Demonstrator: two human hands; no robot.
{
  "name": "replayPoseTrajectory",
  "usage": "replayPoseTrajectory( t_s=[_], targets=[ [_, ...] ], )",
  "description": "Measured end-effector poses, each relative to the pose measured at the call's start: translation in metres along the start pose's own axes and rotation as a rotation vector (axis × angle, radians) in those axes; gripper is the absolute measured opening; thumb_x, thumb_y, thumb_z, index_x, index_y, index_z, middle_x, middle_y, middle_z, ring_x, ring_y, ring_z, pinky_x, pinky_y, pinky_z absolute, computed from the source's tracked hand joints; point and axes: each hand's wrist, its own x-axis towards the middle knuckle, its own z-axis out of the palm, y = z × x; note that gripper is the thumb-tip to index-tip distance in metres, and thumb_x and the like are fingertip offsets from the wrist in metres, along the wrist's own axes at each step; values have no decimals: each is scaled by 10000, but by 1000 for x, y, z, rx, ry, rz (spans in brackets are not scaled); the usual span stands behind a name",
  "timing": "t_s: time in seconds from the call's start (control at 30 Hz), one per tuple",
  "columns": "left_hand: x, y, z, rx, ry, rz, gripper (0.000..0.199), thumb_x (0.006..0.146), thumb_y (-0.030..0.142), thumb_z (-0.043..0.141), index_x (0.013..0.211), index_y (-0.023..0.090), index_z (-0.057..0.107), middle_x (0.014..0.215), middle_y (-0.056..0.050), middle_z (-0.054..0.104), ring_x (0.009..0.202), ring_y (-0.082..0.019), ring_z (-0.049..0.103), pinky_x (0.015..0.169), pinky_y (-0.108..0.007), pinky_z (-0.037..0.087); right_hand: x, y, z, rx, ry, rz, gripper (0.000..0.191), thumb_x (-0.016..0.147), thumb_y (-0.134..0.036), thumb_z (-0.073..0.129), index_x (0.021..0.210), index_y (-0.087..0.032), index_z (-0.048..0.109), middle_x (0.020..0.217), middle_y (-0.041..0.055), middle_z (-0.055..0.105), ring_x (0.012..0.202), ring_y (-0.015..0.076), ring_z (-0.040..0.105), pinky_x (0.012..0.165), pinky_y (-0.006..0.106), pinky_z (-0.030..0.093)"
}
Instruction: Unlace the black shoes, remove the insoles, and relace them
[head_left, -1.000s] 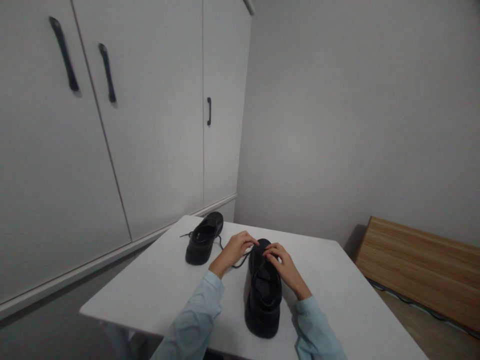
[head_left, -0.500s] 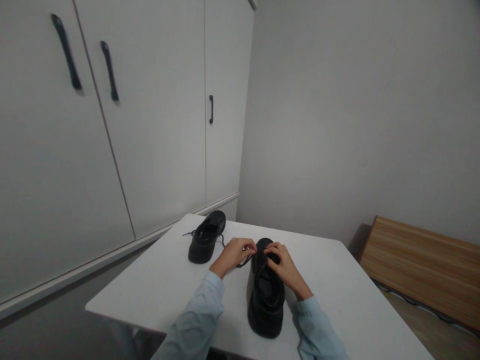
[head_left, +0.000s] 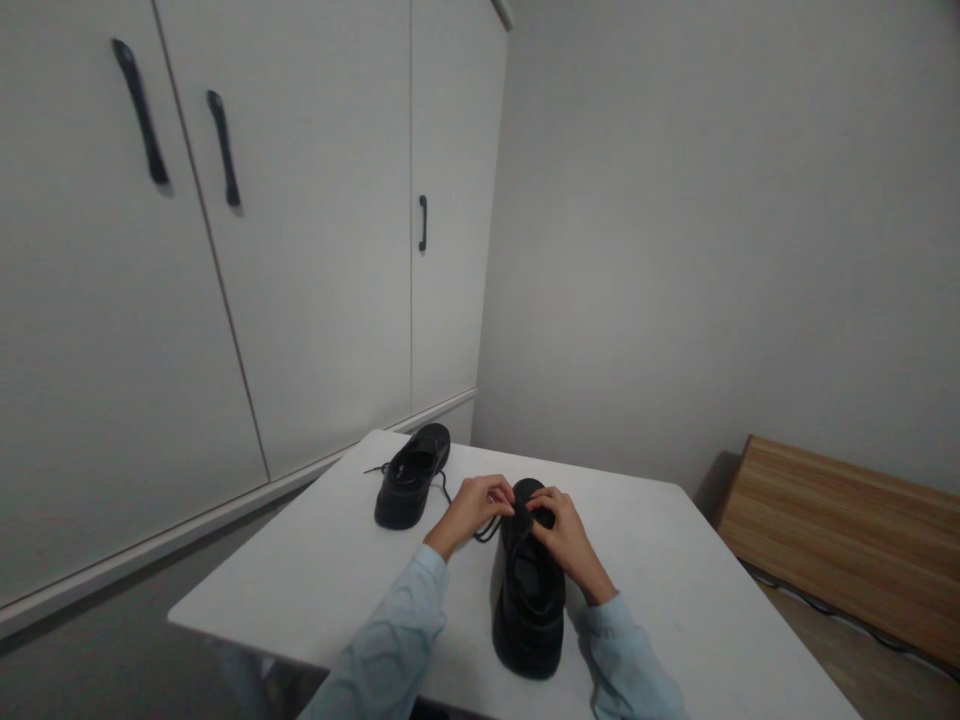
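Note:
A black lace-up shoe (head_left: 528,640) stands upright on the white table (head_left: 667,590), its heel toward me and its toe pointing away. At the left side of its lacing, my left hand (head_left: 474,507) is closed in a pinch on the black shoelace (head_left: 487,533), which hangs in a loop beside the shoe. My right hand (head_left: 564,535) pinches at the front of the lacing from the right; the small part between its fingertips appears to be lace too. The fingers partly hide the eyelets. Farther back on the left sits a second black shoe (head_left: 403,498) with loose lace ends.
White cupboard doors (head_left: 322,260) with dark handles (head_left: 225,150) rise along the table's left side. A grey wall (head_left: 705,230) stands behind. To the right is a wood-grain panel (head_left: 847,540), with a cable on the floor beneath it.
Both hands stay at the lacing with only slight finger movement. More of the lace shows looped beside the shoe below my left hand. The view has shifted slightly.

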Motion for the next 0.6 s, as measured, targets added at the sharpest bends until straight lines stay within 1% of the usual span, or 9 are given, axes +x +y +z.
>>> replayPoseTrajectory(
  t_s=[0.1,0.23,0.37,0.43,0.5,0.6],
  targets=[
    [0,2,0,28,0,22,81,694,155,651,773,161,673,728,-19,705,728,-157,651,710,-246,446,1,0,1,-7,8,9,82,692,-196,665,767,-216,691,948,72,634,952,249,545,868,396,398],
    [1,2,1,75,12,28,63,694,164,658,754,164,677,729,-16,703,727,-155,642,678,-238,434,2,-1,3,-38,20,34,73,668,-152,660,712,-209,675,939,82,627,943,258,546,855,398,407],
    [1,1,0,42,-38,31,76,703,157,647,774,157,671,755,-25,700,738,-154,634,705,-245,445,1,-2,6,-65,41,42,109,654,-117,650,680,-223,651,938,77,614,950,268,536,858,413,404],
    [0,-1,-2,11,-82,47,115,709,138,626,818,154,660,805,-30,696,739,-145,624,708,-240,448,0,-3,5,-65,45,36,104,674,-123,631,677,-226,638,945,76,607,956,270,531,863,420,400],
    [1,-4,-4,18,-96,74,186,702,93,594,870,158,640,847,-27,683,752,-135,607,705,-229,443,-1,-4,5,-52,44,23,109,694,-120,600,684,-227,624,951,76,600,958,267,527,865,423,397],
    [1,-11,-7,157,-55,92,301,653,14,546,899,173,614,825,-7,644,749,-131,571,688,-219,429,-1,-6,3,-15,56,2,138,689,-94,557,687,-227,591,933,66,592,955,255,526,874,419,393]
  ],
)
